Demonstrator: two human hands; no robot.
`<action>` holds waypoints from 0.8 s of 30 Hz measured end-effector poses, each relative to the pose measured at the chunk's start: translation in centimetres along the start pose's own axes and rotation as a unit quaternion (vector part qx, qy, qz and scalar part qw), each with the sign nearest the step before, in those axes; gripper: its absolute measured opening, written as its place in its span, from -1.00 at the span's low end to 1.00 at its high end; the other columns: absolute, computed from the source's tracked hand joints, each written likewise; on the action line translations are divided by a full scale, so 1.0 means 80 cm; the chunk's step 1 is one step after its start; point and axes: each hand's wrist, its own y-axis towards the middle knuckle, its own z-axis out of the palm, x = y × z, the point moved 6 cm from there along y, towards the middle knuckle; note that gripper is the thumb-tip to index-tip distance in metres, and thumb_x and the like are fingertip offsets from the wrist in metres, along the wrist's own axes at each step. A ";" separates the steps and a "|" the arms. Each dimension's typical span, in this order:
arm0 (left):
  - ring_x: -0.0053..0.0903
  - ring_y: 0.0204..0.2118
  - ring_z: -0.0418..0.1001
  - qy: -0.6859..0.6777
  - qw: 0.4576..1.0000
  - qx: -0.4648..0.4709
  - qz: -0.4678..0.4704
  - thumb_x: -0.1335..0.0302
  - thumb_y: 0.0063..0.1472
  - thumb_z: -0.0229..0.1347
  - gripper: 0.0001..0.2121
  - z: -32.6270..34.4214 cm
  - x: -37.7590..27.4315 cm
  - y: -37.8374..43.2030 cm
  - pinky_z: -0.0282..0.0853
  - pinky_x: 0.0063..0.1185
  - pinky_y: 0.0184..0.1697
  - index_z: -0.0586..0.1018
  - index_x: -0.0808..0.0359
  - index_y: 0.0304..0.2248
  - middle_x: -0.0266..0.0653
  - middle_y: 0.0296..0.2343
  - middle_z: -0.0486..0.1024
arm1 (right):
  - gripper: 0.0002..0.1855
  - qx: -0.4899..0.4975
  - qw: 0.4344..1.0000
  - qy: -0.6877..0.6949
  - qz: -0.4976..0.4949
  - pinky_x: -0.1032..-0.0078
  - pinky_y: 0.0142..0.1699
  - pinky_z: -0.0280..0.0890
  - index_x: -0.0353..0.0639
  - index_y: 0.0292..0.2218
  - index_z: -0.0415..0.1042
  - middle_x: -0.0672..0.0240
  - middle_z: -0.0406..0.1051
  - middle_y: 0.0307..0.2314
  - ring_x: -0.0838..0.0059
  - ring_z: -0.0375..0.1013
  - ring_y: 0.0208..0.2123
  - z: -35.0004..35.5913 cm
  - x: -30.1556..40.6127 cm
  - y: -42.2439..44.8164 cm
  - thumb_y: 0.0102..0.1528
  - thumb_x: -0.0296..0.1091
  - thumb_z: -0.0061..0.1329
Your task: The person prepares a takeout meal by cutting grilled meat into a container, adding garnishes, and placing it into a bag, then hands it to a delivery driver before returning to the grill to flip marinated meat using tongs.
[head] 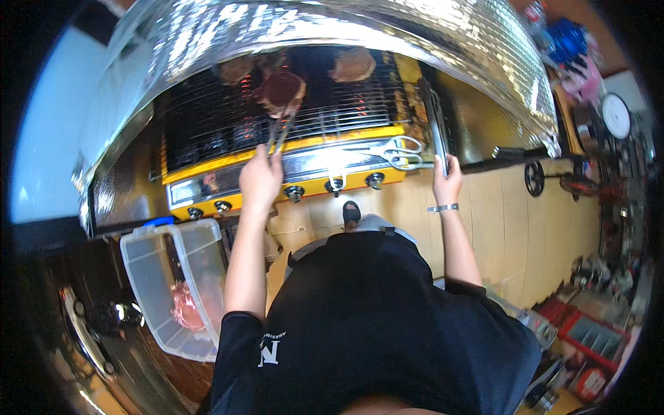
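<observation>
My left hand (261, 175) is closed around metal tongs (280, 132), whose tips reach a slab of raw-looking dark red meat (281, 93) over the wire grate (321, 111) of a yellow grill. Browner pieces of meat (354, 65) lie farther back on the grate, and red glow shows through its bars. My right hand (447, 174) grips a second long metal tool (434, 116), apparently tongs, at the grill's right side. White-handled scissors (403, 153) rest on the grill's front ledge, near my right hand.
Crumpled foil sheeting (332, 26) curves around the back and sides of the grill. Black control knobs (294, 193) line its yellow front. At lower left stands a clear plastic bin (155, 290) with raw meat (187, 308) in it. A small wheel (534, 179) is at the right.
</observation>
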 end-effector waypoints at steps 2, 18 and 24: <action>0.03 -0.45 0.44 0.007 0.999 0.039 0.004 0.26 0.18 -0.07 -0.72 0.000 -0.006 0.004 0.32 -0.20 -0.39 0.39 0.37 -0.35 0.12 -0.58 0.45 | -0.60 -0.057 0.989 -0.128 0.053 0.35 -0.38 0.29 -0.29 -0.35 0.35 0.09 0.43 -0.56 0.19 0.44 -0.51 -0.017 -0.083 -0.027 0.04 -0.06 -0.01; -0.21 -0.51 0.42 -0.121 0.990 -0.039 -0.058 0.26 0.22 -0.05 -0.70 0.014 0.027 -0.034 0.29 -0.41 -0.38 0.41 0.40 -0.32 0.05 -0.55 0.45 | -0.37 0.093 0.962 -0.165 0.198 0.25 -0.31 0.33 -0.29 -0.08 0.24 0.12 0.46 -0.54 0.06 0.46 -0.45 0.069 -0.193 -0.004 0.03 0.08 -0.04; -0.25 -0.56 0.42 -0.121 0.986 -0.052 -0.101 0.25 0.21 -0.03 -0.71 0.007 0.035 -0.048 0.28 -0.44 -0.44 0.42 0.38 -0.33 -0.01 -0.61 0.44 | -0.37 0.001 0.938 -0.338 -0.080 0.28 -0.16 0.26 -0.22 -0.04 0.28 0.18 0.33 -0.21 0.15 0.34 -0.21 0.026 -0.091 0.017 -0.06 0.00 0.03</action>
